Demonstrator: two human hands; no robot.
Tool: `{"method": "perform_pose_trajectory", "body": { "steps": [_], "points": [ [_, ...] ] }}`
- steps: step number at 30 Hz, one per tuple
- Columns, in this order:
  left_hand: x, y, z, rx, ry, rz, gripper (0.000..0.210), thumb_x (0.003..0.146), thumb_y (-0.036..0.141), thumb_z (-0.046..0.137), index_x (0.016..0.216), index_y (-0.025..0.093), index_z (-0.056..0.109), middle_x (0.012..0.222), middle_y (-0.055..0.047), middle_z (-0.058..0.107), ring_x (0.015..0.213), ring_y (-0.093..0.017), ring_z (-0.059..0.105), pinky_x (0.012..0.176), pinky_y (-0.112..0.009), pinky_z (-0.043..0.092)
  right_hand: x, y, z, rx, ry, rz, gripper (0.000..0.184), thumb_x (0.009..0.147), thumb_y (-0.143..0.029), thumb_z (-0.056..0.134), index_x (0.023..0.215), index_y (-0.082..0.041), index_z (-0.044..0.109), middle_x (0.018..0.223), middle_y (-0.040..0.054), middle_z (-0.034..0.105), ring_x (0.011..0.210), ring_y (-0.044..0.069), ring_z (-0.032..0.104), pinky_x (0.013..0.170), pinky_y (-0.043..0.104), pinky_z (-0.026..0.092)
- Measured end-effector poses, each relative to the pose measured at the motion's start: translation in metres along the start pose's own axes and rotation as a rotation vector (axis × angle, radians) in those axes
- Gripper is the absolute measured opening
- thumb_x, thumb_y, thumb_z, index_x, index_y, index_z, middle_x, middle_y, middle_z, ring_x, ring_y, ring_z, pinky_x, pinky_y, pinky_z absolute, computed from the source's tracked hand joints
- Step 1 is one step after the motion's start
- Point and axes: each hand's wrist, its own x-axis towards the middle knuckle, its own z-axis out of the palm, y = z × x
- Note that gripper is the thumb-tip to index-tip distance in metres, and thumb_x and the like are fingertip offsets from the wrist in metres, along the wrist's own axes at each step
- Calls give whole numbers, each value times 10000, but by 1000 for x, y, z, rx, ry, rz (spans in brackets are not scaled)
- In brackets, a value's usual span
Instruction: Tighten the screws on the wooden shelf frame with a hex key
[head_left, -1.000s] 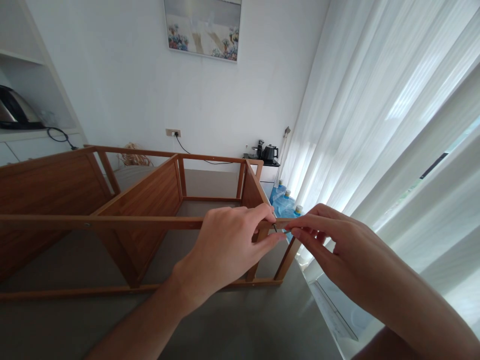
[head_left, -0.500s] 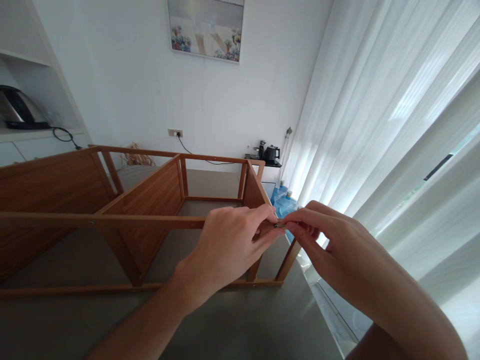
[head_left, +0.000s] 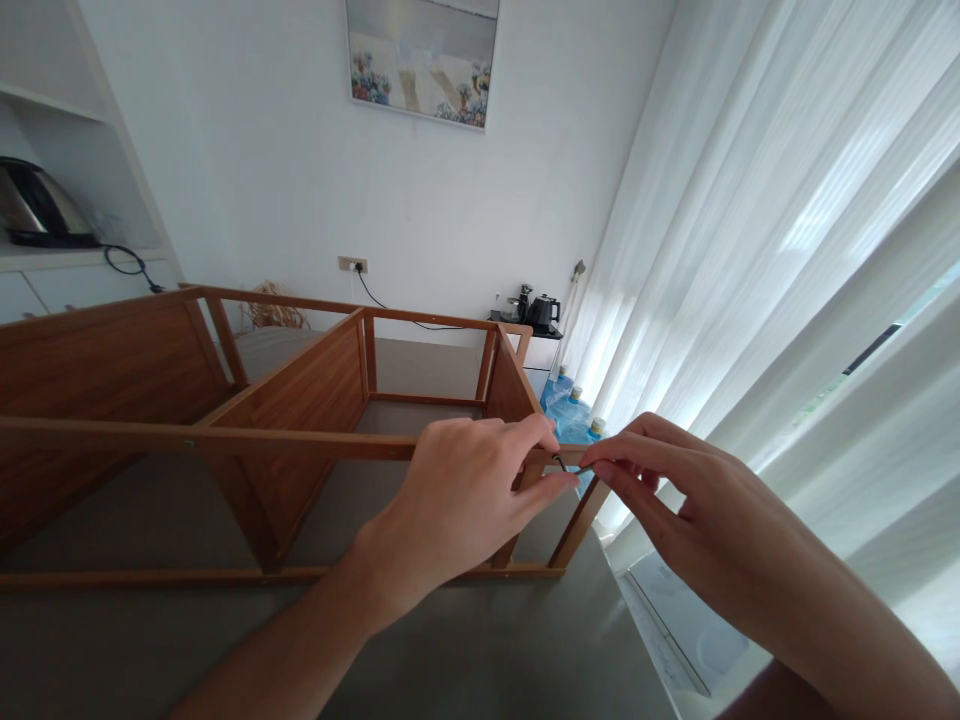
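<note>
Left hand (head_left: pixel 469 490) arches over the frame (head_left: pixel 300 441), thumb and index parted, its grip unclear; at its 3 o'clock, right hand (head_left: pixel 675 480) pinches a thin, bent, dark key (head_left: pixel 583 470) beside the frame.

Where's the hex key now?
The hex key is right of centre in the head view, pinched by the right hand, beside the left hand at the near upper wooden rail.

- Here, a thin metal rod (head_left: pixel 583 470) is pinched in the fingertips of the right hand (head_left: pixel 686 490)!
- The near rail (head_left: pixel 300 441) is partly covered by the left hand (head_left: pixel 457 495).
- Beyond, blue water bottles (head_left: pixel 576 424) are seen beside white curtains (head_left: pixel 712 250).
</note>
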Motion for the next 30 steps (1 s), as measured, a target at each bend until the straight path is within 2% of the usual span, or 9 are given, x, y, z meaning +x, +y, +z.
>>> {"method": "perform_pose_trajectory", "body": {
  "steps": [17,24,30],
  "points": [
    [1,2,-1,-2,3,9,370,913,613,489,1019,295,646,800,21,739,718,-168,696,747,-286,503,0,-4,0,-17,2,-35,239,992,-348,450,1022,-311,684,925,4,594,643,89,531,534,222,443],
    [1,2,0,-1,-2,4,291,907,555,549,1028,306,637,824,38,742,725,-165,697,777,-296,508,0,-3,1,-19,7,-31,247,992,-357,449,1016,-308,689,930,7,603,623,89,532,543,232,455],
    [0,0,0,4,-3,11,270,910,523,563,1028,292,635,836,27,745,729,-165,700,768,-284,514,-1,-12,4,-61,62,-16,223,989,-325,462,1011,-305,682,939,-1,613,610,78,548,557,235,462]
  ]
}}
